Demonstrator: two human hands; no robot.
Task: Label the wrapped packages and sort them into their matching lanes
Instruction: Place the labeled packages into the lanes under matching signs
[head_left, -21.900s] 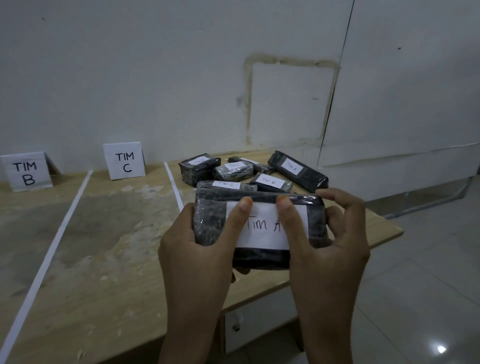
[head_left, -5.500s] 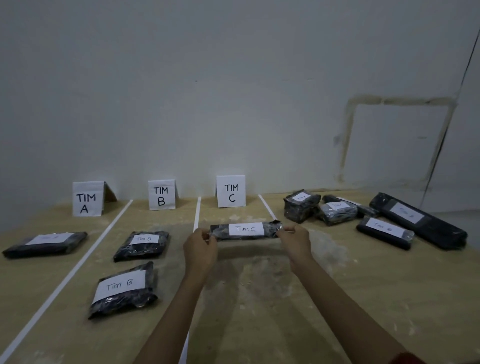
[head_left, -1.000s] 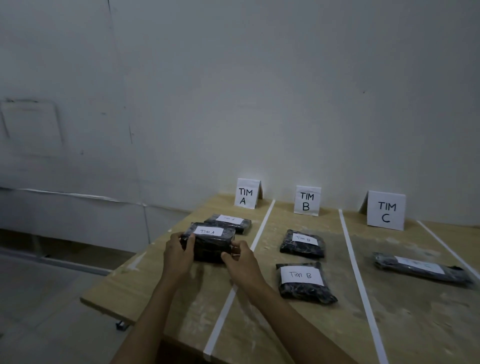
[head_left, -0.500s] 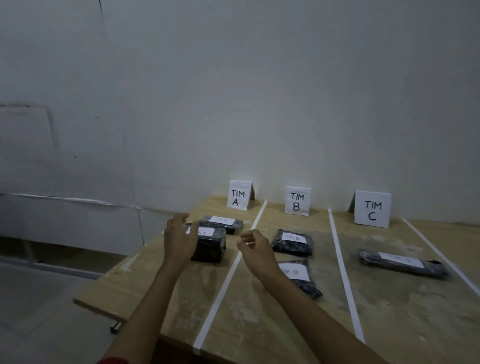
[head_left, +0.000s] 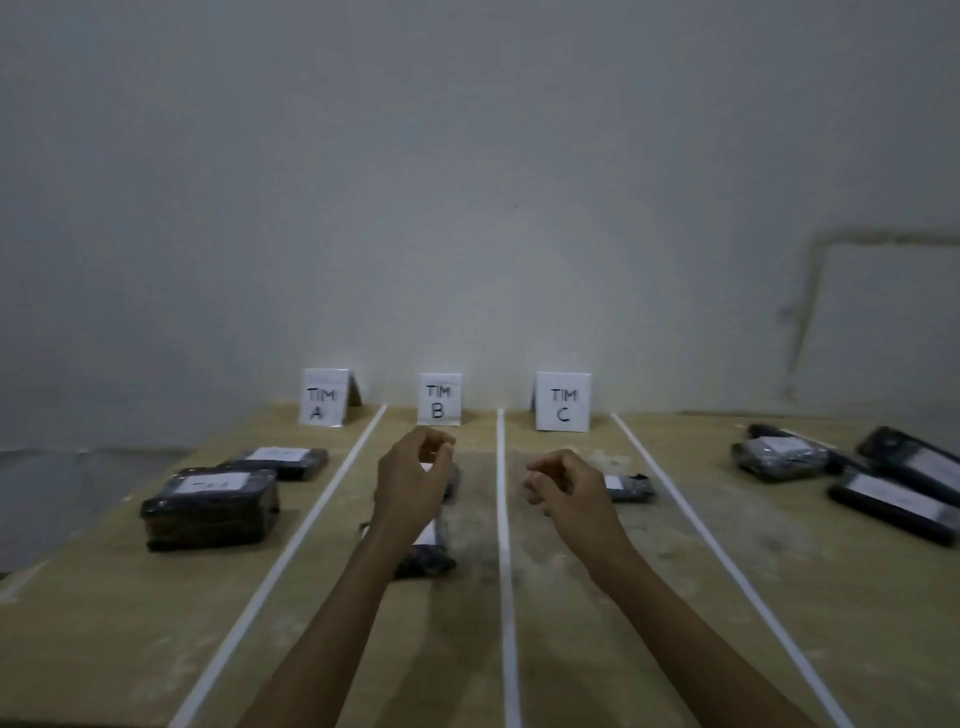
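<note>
Left hand (head_left: 413, 480) empty | over lane-B packages (head_left: 426, 558) | right hand (head_left: 569, 488) empty

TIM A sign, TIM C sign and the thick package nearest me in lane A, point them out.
TIM A sign (head_left: 324, 397), head view, card face.
TIM C sign (head_left: 563, 401), head view, card face.
Thick package (head_left: 210, 506), head view, wrapped top.

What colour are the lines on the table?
White. The lines run across the tan wooden table, seen in the head view.

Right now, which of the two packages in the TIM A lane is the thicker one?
The nearer package, closest to the table's front edge; the one behind it, toward the TIM A sign, lies much flatter.
</note>
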